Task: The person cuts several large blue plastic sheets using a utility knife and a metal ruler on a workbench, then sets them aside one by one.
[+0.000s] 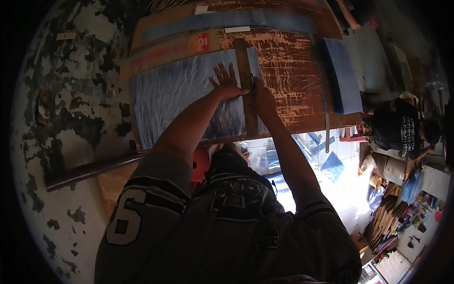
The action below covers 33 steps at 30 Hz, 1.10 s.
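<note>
Worktable [295, 61], upper centre of frame: brown surface heavily scored. Blue sheet [172, 90] on it, left of centre. Blue stack [341, 78], upper right. Brown straightedge [244, 71] across sheet, upper centre. 2 hands there: left hand [227, 88] fingers spread, thumb at straightedge; right hand [265, 100] closed around slim dark tool [252, 78], mostly hidden.

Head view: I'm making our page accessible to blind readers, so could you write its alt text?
A person's left hand spreads over blue sheeting, its thumb at a brown straightedge, while the right hand holds a small dark tool along the straightedge's right side. The scratched brown table also bears a blue stack at right.
</note>
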### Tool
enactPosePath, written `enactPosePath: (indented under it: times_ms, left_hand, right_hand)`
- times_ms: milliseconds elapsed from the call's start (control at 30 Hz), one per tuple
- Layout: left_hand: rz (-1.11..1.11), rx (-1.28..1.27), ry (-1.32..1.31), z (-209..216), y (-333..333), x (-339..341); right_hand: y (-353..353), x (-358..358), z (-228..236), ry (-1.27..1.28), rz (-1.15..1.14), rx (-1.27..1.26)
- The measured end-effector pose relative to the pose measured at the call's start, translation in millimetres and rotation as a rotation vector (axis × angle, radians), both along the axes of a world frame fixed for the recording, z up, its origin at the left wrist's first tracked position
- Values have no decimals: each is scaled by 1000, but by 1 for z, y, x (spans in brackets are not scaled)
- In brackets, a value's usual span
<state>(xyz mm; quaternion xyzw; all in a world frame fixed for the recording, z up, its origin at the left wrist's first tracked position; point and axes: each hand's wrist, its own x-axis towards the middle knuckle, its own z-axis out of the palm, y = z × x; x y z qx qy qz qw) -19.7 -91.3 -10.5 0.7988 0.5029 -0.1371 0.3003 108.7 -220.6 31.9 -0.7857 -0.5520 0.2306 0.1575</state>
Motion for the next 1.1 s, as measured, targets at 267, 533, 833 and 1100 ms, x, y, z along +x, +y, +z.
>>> enactPosePath:
  times_ms: [267,533,833,1100]
  left_hand:
    - [10,7,43,3,-1,7]
    - [21,13,15,-7,-1,1]
    - [-9,18,46,7,-4,3]
    - [15,-5,11,2,1,0]
  right_hand:
    - [4,-1,-26,-49,-12,85]
    - [-40,-21,4,6,-35,-36]
    - [-123,-35,0,-71,2,-89]
    - [-168,-49,9,-33,-7,-174]
